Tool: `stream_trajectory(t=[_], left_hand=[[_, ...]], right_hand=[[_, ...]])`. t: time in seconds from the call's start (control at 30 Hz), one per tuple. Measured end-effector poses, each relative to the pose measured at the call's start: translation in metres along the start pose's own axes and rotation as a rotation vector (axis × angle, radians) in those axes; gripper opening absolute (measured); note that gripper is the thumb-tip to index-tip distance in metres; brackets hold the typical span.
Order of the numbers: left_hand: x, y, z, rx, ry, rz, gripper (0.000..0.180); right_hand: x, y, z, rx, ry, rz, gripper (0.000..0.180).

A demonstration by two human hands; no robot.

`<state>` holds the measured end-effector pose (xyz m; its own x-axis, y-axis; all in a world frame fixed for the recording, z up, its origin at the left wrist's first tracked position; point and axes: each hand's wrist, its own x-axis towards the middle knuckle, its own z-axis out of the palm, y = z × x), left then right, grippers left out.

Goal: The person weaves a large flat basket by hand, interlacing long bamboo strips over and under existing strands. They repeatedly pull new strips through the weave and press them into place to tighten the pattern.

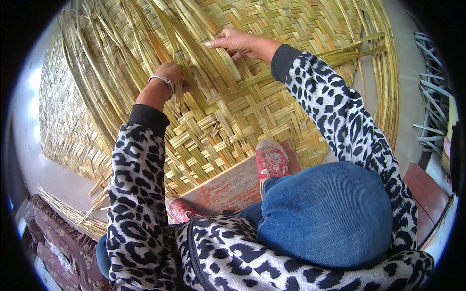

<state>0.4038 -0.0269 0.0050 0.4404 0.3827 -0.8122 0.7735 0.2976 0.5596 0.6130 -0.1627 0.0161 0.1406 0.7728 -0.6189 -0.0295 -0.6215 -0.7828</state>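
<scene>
A large woven reed mat (252, 114) spreads before me in a diagonal plait of green and yellow flattened strips. My right hand (238, 42) pinches a bundle of loose reed strips (206, 58), its thumb pointing left across them. Lower and to the left, my left hand (170, 75), with a pale bracelet on the wrist, is closed around strips of the same bundle; its fingertips are partly hidden. The strips run up and away over the finished weave. One pair of strips (349, 54) lies crosswise to the right of my right hand.
Long reeds (388, 87) lie along the mat's right side. A worn reddish board (228, 182) is under my shoes at the near edge. Thin straw (77, 216) and a dark patterned cloth (63, 237) are at lower left. Pale metal bars (432, 102) stand far right.
</scene>
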Motion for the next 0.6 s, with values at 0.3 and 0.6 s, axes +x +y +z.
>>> stream_trajectory(t=[0.3,0.6], left_hand=[[-0.023,-0.008,0.01,-0.396,-0.007,0.148,0.02],[-0.017,-0.023,0.012,-0.461,0.174,0.131,0.026]], right_hand=[[-0.014,-0.009,0.001,0.238,-0.202,-0.063,0.038],[0.009,-0.02,-0.005,0.664,-0.28,-0.113,0.042]])
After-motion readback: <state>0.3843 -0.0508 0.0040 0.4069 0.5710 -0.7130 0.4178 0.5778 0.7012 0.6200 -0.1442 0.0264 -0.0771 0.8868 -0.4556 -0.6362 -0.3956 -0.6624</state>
